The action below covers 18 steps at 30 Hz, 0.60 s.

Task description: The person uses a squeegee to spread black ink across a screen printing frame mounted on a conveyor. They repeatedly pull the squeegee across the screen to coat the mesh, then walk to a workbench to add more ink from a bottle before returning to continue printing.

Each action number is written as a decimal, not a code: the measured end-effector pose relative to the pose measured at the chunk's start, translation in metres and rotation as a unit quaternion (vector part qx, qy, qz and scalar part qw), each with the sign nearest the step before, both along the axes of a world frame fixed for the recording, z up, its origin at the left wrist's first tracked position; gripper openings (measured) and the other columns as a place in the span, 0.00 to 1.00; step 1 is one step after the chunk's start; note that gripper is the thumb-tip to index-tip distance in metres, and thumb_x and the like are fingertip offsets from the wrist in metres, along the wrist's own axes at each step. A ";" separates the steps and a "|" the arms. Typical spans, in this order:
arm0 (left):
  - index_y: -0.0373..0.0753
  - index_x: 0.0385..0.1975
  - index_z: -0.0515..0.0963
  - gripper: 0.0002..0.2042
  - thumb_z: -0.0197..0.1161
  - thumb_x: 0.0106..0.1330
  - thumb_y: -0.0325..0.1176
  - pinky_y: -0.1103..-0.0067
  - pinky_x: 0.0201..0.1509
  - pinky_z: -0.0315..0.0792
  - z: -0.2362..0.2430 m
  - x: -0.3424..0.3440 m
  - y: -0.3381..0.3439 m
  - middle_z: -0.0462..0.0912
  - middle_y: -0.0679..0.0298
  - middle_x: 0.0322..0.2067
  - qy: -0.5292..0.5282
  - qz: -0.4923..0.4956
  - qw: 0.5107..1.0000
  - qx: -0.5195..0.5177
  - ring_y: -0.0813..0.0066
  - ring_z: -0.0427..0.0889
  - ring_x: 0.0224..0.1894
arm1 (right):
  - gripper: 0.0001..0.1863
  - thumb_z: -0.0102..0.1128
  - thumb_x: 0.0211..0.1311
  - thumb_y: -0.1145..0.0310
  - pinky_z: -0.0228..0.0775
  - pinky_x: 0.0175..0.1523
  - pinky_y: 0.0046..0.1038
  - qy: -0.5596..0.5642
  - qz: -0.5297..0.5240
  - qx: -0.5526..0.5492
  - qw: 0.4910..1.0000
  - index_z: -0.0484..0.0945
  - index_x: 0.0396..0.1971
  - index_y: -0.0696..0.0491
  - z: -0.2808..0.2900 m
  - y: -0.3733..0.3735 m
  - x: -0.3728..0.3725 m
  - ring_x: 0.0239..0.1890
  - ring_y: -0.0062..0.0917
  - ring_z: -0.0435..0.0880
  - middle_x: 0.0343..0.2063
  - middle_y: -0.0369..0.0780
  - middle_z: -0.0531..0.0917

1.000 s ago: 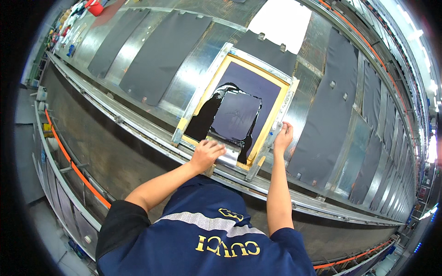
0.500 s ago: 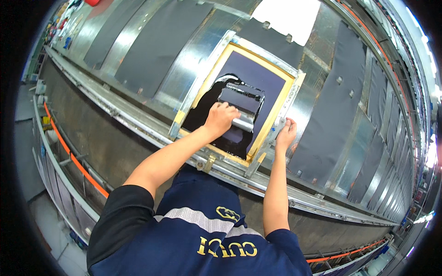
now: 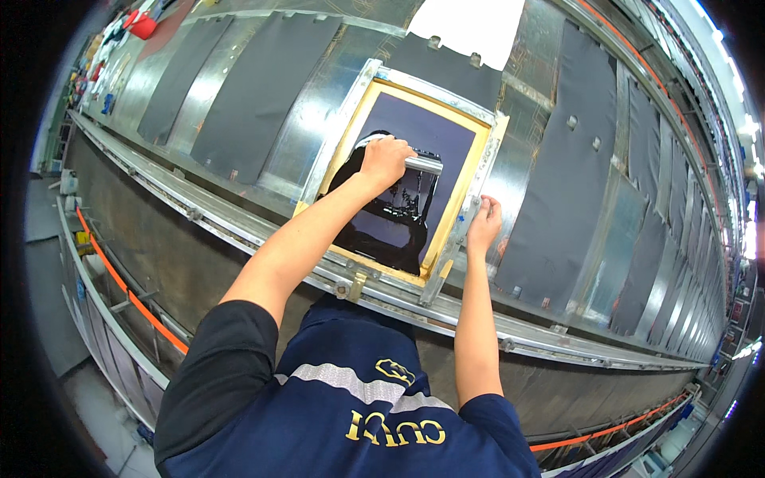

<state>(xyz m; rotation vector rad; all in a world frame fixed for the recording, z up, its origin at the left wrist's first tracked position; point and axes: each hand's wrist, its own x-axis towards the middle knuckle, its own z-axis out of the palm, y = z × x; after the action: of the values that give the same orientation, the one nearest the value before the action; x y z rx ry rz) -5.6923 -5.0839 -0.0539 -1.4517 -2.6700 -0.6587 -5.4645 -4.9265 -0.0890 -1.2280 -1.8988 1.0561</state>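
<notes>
A screen-printing screen with a yellow border, purple mesh and aluminium frame lies ahead of me. Glossy black ink covers much of its left and lower middle. My left hand grips a silver squeegee across the upper middle of the mesh, partly hiding it. My right hand is at the frame's right side, fingers curled together; what they pinch, if anything, is too small to make out.
A long metal table carries grey sheets on both sides and a white sheet behind. A steel rail runs along the near edge. A red bucket stands at far left. An orange line runs along the railing behind me.
My left hand and the squeegee have moved up the screen, away from my body, and the black ink has shifted. My right hand has stayed by the frame's right side.
</notes>
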 end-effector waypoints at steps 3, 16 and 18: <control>0.53 0.35 0.90 0.15 0.63 0.56 0.23 0.65 0.42 0.74 0.009 0.028 -0.021 0.88 0.71 0.35 0.000 -0.019 1.000 -0.023 0.64 0.84 0.41 | 0.12 0.55 0.77 0.63 0.73 0.44 0.32 -0.011 -0.008 -0.027 1.000 0.83 0.45 0.55 0.001 0.004 0.005 0.33 0.25 0.80 0.32 0.40 0.86; 0.49 0.46 0.85 0.16 0.66 0.57 0.28 0.70 0.49 0.74 0.026 0.109 -0.168 0.88 0.73 0.50 -0.045 -0.084 0.995 0.042 0.71 0.84 0.51 | 0.09 0.58 0.77 0.65 0.57 0.26 0.22 0.058 0.026 -0.088 0.994 0.85 0.43 0.53 0.022 0.010 -0.021 0.21 0.11 0.66 0.20 0.28 0.73; 0.48 0.47 0.85 0.17 0.65 0.56 0.28 0.70 0.51 0.75 0.036 0.094 -0.186 0.88 0.73 0.51 -0.054 -0.075 0.994 0.059 0.71 0.84 0.53 | 0.09 0.58 0.77 0.65 0.56 0.25 0.21 0.039 0.028 -0.052 0.998 0.85 0.43 0.52 0.039 -0.007 -0.048 0.21 0.09 0.65 0.20 0.27 0.72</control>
<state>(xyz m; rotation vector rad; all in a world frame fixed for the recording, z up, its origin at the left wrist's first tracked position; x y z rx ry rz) -5.5984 -5.2702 -0.0184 -1.6414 -2.5639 -0.9138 -5.5125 -4.9333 -0.0501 -1.1793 -1.8476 1.2279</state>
